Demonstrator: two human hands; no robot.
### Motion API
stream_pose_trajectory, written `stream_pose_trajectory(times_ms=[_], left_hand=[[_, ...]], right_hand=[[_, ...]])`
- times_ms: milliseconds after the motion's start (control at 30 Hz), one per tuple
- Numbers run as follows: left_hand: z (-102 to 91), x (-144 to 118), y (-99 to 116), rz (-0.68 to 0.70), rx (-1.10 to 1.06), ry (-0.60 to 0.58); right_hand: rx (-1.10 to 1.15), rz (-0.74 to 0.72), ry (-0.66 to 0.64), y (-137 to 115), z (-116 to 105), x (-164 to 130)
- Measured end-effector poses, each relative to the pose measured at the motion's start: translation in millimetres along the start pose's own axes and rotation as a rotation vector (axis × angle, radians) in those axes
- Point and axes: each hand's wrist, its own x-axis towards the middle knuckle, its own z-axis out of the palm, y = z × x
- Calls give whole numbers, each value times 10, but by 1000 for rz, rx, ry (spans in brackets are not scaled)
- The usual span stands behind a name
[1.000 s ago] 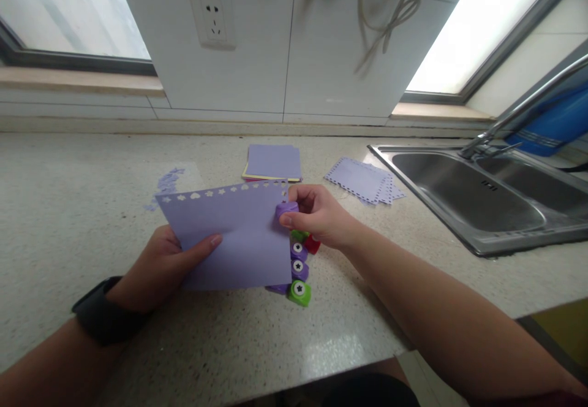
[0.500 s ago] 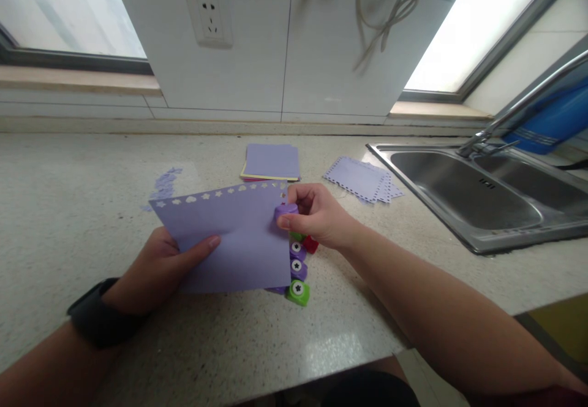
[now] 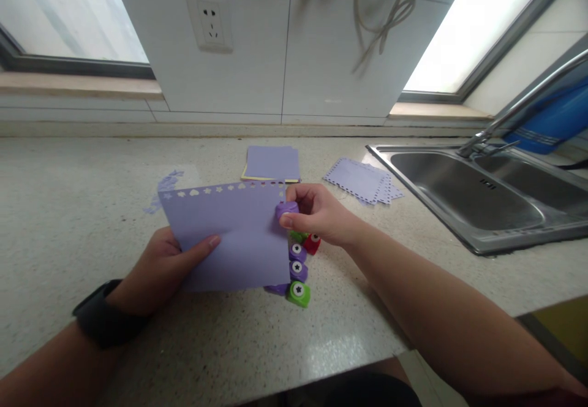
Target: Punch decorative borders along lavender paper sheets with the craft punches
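In the head view, the left hand (image 3: 158, 269) held the lilac paper sheet (image 3: 227, 238) up off the bench (image 3: 68, 211), thumb across its face and fingers behind, which kept the sheet flat and steady. The right hand (image 3: 316, 214) was closed in a pinching grip on a small purple punch (image 3: 285, 211) at the sheet's upper right corner, probably seated over the edge, though the view is unclear there. A row of cut-out shapes ran along the sheet's top edge. More small punches (image 3: 299, 269) lay just beneath.
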Motion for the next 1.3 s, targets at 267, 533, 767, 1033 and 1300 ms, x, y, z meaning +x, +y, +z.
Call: stream_pose_trajectory(times_ms=[267, 533, 767, 1033, 1300], left_hand=[[57, -29, 113, -36, -42, 44], [88, -16, 127, -48, -103, 72], [73, -11, 114, -35, -113, 98], [105, 29, 77, -56, -302, 131], [163, 121, 46, 11, -524, 201]], right_hand=[[79, -74, 188, 39, -231, 77], [-47, -108, 312, 137, -285, 150], [-238, -72, 313, 142, -284, 135], [-469, -56, 284, 126, -261, 126], [-1033, -184, 146, 120, -216, 97]])
